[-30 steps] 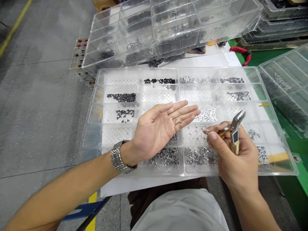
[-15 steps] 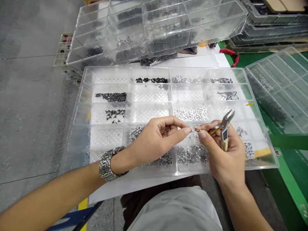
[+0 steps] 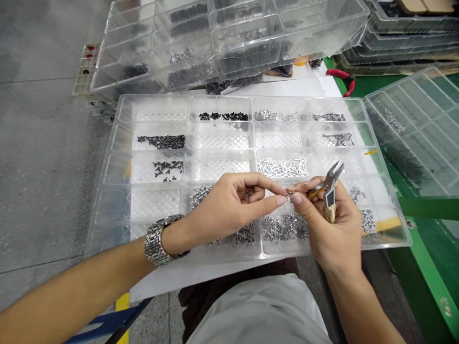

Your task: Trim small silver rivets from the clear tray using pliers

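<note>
Head view shows a tiny metal piece (image 3: 288,193) pinched between the fingertips of both hands over the clear tray (image 3: 118,143). Left hand (image 3: 229,205) is curled tight. Right hand (image 3: 332,224) also grips small pliers (image 3: 330,191). Screws (image 3: 283,168) fill nearby boxes.

Tray (image 3: 118,143): clear glossy plastic, diamond-embossed floor. Screws (image 3: 283,167): bright metal; others (image 3: 161,140) matt black. Pliers (image 3: 332,184): bare steel jaws. Watch (image 3: 158,246): polished metal links. Floor (image 3: 43,157): rough grey concrete.
</note>
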Available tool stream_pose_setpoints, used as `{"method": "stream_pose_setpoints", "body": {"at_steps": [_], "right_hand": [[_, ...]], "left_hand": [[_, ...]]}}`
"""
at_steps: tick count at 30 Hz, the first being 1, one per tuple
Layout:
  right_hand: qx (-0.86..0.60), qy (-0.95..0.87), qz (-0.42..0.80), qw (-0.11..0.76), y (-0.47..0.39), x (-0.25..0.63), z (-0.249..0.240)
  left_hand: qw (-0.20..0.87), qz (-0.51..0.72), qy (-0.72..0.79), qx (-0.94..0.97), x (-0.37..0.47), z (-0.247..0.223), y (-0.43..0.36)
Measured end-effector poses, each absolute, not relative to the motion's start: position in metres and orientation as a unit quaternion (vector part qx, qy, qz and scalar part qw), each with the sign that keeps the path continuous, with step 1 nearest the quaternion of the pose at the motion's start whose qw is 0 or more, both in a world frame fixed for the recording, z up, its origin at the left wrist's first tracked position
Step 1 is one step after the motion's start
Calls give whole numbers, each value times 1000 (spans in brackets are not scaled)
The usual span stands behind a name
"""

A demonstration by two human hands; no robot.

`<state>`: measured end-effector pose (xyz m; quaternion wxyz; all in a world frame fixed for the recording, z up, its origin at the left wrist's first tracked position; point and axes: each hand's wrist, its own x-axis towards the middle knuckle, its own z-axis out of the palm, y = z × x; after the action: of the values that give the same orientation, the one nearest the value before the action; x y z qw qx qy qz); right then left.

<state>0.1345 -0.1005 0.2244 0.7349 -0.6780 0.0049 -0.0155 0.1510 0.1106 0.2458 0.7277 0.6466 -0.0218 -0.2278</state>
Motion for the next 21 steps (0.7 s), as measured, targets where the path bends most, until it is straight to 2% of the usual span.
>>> {"method": "stream_pose_setpoints", "body": {"at_steps": [11, 14, 21], "right_hand": [[-708, 13, -12, 706, -97, 132, 233], [-707, -17, 25, 706, -99, 127, 232], [-776, -42, 53, 627, -102, 121, 236]], "left_hand": [[753, -221, 40, 619, 156, 250, 111], [763, -210, 70, 607, 157, 250, 113], [780, -187, 89, 590, 159, 252, 113]]}}
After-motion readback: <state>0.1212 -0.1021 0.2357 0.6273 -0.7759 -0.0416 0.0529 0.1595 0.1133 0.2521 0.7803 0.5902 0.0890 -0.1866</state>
